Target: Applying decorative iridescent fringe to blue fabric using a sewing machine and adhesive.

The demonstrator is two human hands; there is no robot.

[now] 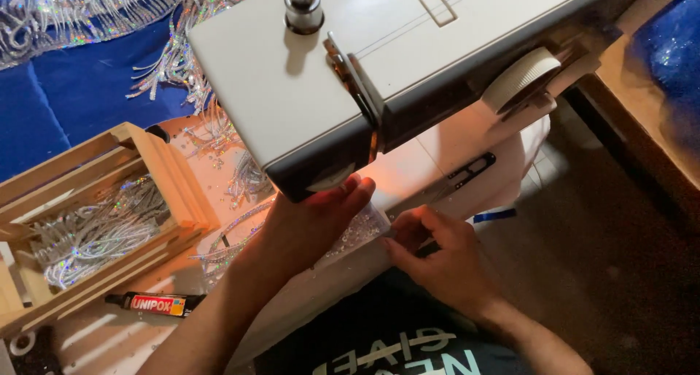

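Pinching a sheer, sequin-studded strip of fabric (361, 228) at the centre of the frame, the right hand (437, 255) closes its fingertips on the strip's right end. The left hand (310, 225) lies flat on the strip's left part, fingers spread and reaching under the head of the white sewing machine (350, 76), which fills the upper middle. The strip rests on the pale table (109, 342). At the left stands a wooden crate (157, 160) holding silvery sequin trim (91, 236); below it lies a dark glue tube (154, 303). Black thread snips (470, 167) lie right of the machine.
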